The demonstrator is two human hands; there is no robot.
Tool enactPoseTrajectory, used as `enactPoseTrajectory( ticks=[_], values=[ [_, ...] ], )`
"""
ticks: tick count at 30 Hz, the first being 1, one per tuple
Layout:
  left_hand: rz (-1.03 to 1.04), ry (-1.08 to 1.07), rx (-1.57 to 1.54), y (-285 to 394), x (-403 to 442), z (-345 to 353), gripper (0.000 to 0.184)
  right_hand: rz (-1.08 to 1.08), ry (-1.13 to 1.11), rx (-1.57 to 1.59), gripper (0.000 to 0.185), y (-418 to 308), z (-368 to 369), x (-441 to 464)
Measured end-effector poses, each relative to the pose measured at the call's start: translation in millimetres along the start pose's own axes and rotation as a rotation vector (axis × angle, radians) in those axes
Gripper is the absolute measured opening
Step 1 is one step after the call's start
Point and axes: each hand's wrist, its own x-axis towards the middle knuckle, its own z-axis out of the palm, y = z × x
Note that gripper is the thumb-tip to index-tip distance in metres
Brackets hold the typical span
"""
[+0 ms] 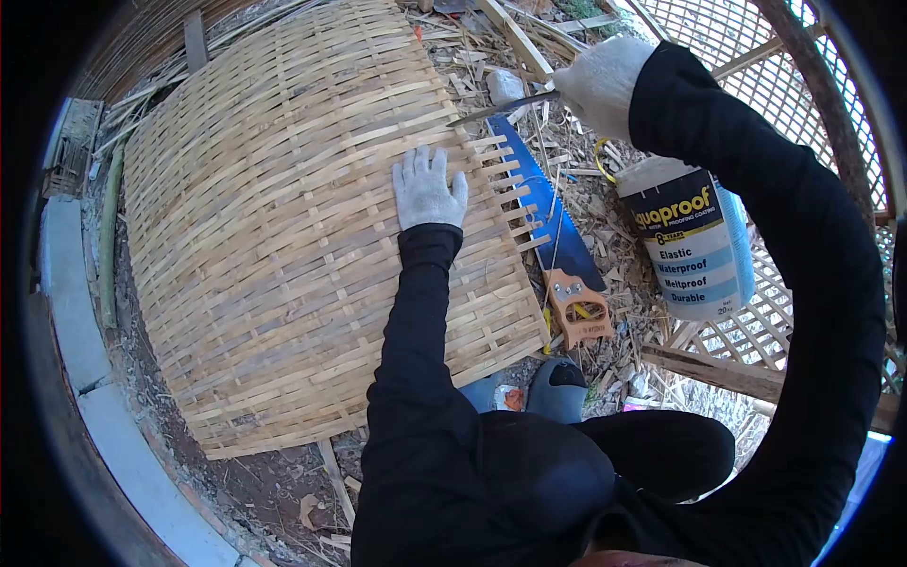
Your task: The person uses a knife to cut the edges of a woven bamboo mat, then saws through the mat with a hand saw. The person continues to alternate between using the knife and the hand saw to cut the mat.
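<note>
A large woven bamboo mat (283, 217) lies on the ground before me, its right edge showing uneven strip ends. My left hand (430, 189), in a pale work glove, rests flat on the mat with fingers spread. My right hand (605, 87), gloved as well, is raised beyond the right edge and closed around a knife (505, 108). Its dark blade points left, the tip over or touching the mat's edge; I cannot tell which. The handle is hidden in my fist. Beside the strip ends lies a handsaw (576, 274) with a blue blade and wooden handle.
A white Aquaproof bucket (694, 246) stands right of the saw. Wood chips and bamboo scraps litter the ground there. A bamboo lattice (727, 38) stands at the right, with a wooden beam (718, 370) low down. Pale blocks (123, 444) line the left side. My shoe (556, 389) is near the mat.
</note>
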Motion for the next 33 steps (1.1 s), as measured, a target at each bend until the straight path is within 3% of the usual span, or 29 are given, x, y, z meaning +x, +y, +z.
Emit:
enactPoseTrajectory(
  ticks=[5,8,14,18,21,22,23,26,29,33],
  values=[
    [-0.001,-0.039,-0.024,3.6,2.2,-8.1,0.058,-0.083,0.168,0.056,0.024,1.8,6.3,2.5],
    [-0.006,0.006,-0.020,1.1,0.5,1.6,0.058,-0.046,-0.015,-0.090,0.023,7.7,12.0,10.8],
    [-0.007,0.023,-0.011,4.2,0.7,-4.8,0.053,-0.008,0.148,0.098,0.023,8.9,6.5,-11.5],
    [-0.006,0.011,-0.013,4.4,2.8,-5.6,0.053,0.021,0.055,0.013,0.024,5.4,23.2,-13.9],
    [0.000,-0.018,-0.023,4.6,0.7,-6.5,0.054,0.136,0.032,0.135,0.023,7.6,31.9,-32.2],
    [0.004,-0.023,-0.029,3.7,1.7,-7.1,0.053,0.128,0.168,0.192,0.023,5.9,39.3,-43.4],
    [0.010,-0.029,-0.035,3.2,2.4,-7.9,0.053,0.259,0.068,0.281,0.024,0.5,40.6,-58.1],
    [0.033,-0.024,-0.025,2.0,2.8,-7.4,0.053,0.431,0.098,0.661,0.024,-16.2,80.0,-113.4],
    [0.058,-0.004,-0.007,2.5,1.3,-6.3,0.053,0.557,0.104,1.022,0.032,-60.3,138.6,-175.0],
    [0.045,-0.098,0.067,7.7,1.1,-8.9,0.060,0.806,0.102,1.150,0.029,-142.9,225.9,-253.9]
  ],
)
